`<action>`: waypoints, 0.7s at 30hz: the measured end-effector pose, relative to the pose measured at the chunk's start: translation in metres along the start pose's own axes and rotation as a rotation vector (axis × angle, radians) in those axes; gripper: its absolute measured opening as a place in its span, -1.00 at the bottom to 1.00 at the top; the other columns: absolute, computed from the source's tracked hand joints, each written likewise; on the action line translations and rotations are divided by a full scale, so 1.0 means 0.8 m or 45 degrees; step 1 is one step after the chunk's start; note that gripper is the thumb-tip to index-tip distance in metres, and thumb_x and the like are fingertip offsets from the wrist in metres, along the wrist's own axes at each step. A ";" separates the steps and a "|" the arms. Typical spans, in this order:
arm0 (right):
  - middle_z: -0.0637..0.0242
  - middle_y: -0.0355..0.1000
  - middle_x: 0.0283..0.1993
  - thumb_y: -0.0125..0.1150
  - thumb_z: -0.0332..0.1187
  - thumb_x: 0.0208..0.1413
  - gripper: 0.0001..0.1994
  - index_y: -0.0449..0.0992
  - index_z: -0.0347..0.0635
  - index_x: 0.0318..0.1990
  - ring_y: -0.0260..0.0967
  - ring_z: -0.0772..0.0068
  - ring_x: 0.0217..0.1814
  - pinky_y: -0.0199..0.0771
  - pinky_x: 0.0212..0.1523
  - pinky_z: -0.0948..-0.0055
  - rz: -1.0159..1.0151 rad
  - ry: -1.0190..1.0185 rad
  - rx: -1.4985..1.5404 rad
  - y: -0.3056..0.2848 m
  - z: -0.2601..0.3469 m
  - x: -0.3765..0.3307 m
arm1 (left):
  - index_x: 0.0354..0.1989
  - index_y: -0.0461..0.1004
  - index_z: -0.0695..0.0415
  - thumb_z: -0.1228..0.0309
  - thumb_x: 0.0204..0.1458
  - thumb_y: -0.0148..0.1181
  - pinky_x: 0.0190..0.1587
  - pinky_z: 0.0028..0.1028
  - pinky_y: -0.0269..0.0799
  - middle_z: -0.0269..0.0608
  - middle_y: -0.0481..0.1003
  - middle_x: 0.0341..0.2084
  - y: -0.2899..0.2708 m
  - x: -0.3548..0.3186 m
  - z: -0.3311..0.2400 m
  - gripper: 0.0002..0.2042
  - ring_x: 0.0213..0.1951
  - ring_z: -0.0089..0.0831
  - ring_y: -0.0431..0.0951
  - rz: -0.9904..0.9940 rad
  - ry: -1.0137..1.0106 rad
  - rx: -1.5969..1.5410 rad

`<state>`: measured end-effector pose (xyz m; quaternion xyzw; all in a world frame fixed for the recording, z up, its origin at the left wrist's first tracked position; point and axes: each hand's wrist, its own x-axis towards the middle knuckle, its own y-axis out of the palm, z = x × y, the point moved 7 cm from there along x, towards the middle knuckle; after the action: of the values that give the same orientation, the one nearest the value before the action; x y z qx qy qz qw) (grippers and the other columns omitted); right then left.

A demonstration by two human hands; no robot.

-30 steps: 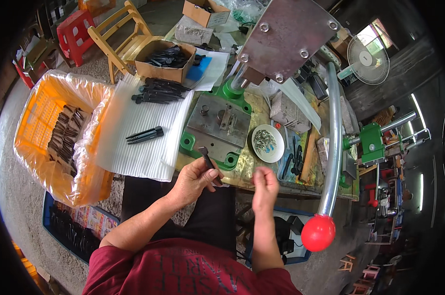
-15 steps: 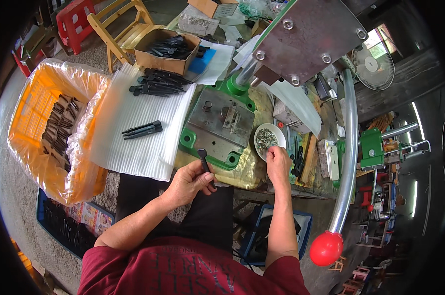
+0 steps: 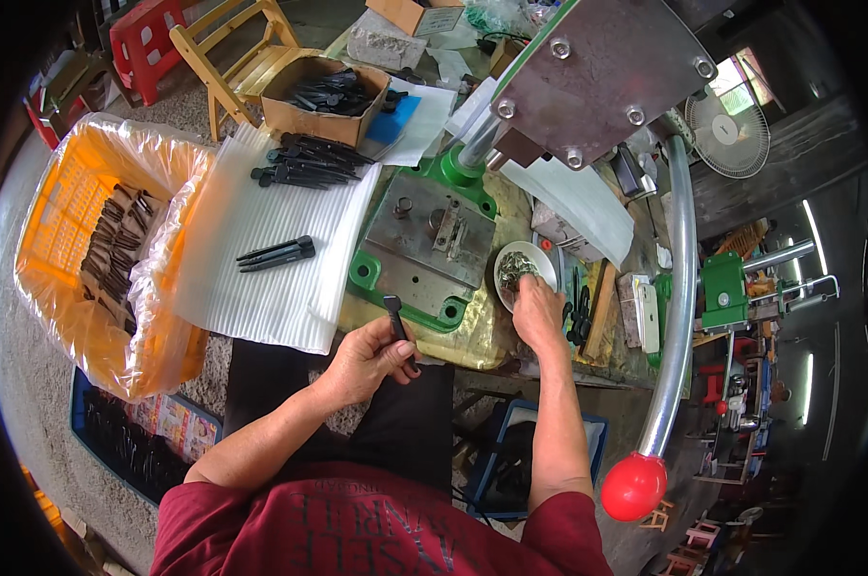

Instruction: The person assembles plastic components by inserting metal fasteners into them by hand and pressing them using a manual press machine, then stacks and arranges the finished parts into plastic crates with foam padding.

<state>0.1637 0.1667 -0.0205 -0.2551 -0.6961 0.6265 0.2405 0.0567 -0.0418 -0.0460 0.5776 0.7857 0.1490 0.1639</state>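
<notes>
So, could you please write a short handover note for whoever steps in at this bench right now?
Left hand: holds one black part upright, near the press plate.
Right hand: fingers in the white bowl of small metal bits; whether it grips one cannot be seen.
Press plate: bare, nothing loaded.
Done, judging by the layout: black parts heaped in the orange crate.
Left: a pair and a pile on the white sheet, more in the cardboard box.
</notes>
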 end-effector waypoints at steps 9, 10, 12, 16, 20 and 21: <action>0.02 0.32 -0.43 -0.10 -0.55 -0.08 -0.94 0.25 -0.31 -0.39 0.27 -0.03 -0.35 0.19 -0.34 0.15 -0.314 -0.046 0.590 -0.017 -0.010 -0.017 | -0.33 0.25 0.22 0.44 0.07 -0.11 -0.45 -0.60 0.44 -0.26 0.38 -0.46 -0.001 -0.003 0.001 -0.90 -0.46 -0.53 0.46 -0.021 -0.033 -0.023; 0.02 0.32 -0.43 -0.10 -0.55 -0.08 -0.94 0.25 -0.31 -0.39 0.27 -0.03 -0.35 0.19 -0.34 0.15 -0.316 -0.048 0.591 -0.017 -0.011 -0.018 | -0.34 0.26 0.21 0.45 0.06 -0.10 -0.46 -0.62 0.42 -0.27 0.38 -0.47 -0.001 -0.002 0.001 -0.90 -0.47 -0.56 0.44 -0.032 -0.044 -0.034; -0.01 0.31 -0.42 -0.06 -0.58 -0.08 -0.92 0.23 -0.34 -0.39 0.27 -0.05 -0.35 0.25 -0.38 0.19 -0.412 -0.037 0.690 -0.022 -0.015 -0.022 | -0.34 0.26 0.21 0.45 0.06 -0.09 -0.46 -0.62 0.42 -0.27 0.38 -0.47 0.000 -0.001 0.000 -0.91 -0.47 -0.56 0.44 -0.032 -0.040 -0.030; 0.02 0.31 -0.43 -0.04 -0.59 -0.08 -0.88 0.23 -0.34 -0.34 0.29 0.05 -0.40 0.28 -0.38 0.27 -0.442 -0.003 0.742 -0.019 -0.023 -0.025 | -0.34 0.26 0.21 0.46 0.06 -0.09 -0.46 -0.63 0.42 -0.28 0.37 -0.48 0.004 0.001 -0.003 -0.91 -0.46 -0.58 0.44 -0.041 -0.027 -0.011; 0.24 0.28 -0.44 -0.05 -0.57 -0.02 -0.83 0.20 -0.30 -0.25 0.25 0.43 -0.42 0.27 -0.35 0.50 -0.417 0.089 1.305 -0.014 -0.024 -0.032 | -0.33 0.26 0.22 0.49 0.05 -0.08 -0.46 -0.64 0.41 -0.29 0.37 -0.48 0.005 0.004 -0.006 -0.93 -0.46 -0.59 0.43 -0.038 0.034 -0.015; 0.30 0.26 -0.43 -0.06 -0.57 -0.01 -0.82 0.19 -0.29 -0.22 0.22 0.54 -0.41 0.26 -0.34 0.57 -0.404 0.086 1.460 -0.014 -0.022 -0.035 | -0.31 0.25 0.22 0.49 0.05 -0.09 -0.43 -0.63 0.42 -0.28 0.37 -0.46 0.006 0.005 -0.007 -0.92 -0.45 -0.58 0.44 -0.026 0.050 0.006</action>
<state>0.1954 0.1607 -0.0079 0.0029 -0.2682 0.8503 0.4528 0.0575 -0.0369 -0.0388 0.5671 0.7949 0.1567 0.1485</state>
